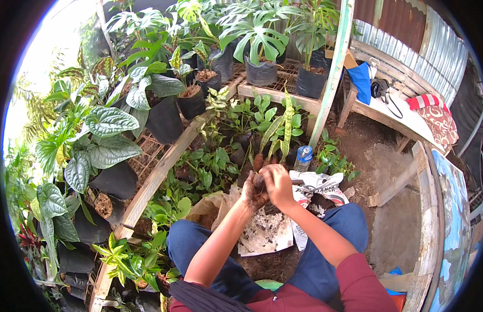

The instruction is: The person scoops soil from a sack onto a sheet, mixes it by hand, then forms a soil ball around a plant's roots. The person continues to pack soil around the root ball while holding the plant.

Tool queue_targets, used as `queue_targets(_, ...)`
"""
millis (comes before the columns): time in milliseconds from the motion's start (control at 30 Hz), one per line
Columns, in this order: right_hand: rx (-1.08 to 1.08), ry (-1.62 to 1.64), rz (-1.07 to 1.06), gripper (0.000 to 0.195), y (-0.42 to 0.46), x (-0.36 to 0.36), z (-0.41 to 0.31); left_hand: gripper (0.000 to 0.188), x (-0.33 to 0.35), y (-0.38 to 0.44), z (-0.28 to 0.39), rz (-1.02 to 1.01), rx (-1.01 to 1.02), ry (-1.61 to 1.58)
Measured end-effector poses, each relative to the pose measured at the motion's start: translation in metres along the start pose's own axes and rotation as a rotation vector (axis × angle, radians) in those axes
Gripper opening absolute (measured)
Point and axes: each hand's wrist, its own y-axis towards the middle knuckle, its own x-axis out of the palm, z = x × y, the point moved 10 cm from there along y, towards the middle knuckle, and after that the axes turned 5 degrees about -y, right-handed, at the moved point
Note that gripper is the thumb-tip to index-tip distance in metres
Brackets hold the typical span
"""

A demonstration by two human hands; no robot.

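My left hand (252, 195), soiled on palm and fingers, cups a dark brown clump (259, 181). Against its other side press the fingers of my right hand (279, 188). Whether the clump is bare soil or a root ball is hard to tell, since fingers cover much of it. Just beyond my hands stands a variegated snake plant (287, 124). A dark stick-like piece (298, 182) pokes out past my right hand. Below lies a white sheet (264, 238) strewn with soil. A printed white sack (321, 183) spreads to the right, and a beige plastic bag (214, 206) sits left.
A plastic bottle (303, 158) stands behind the sack. Wooden rails (159, 171) edge potted plants on the left. A painted post (333, 74) rises ahead. To the right are a wooden bench (405, 117) and a wooden frame (427, 218).
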Motion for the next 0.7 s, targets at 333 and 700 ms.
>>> queue_targets(333,-0.563,-0.29,0.124,0.016,-0.022,0.008,-0.025,0.05,-0.045,0.034,-0.011,-0.122,-0.039,-0.251)
queue_targets(700,0.279,0.64,-0.179,0.035,-0.001,0.035,0.049,0.057,-0.019,-0.009,0.005,0.299,0.065,0.133)
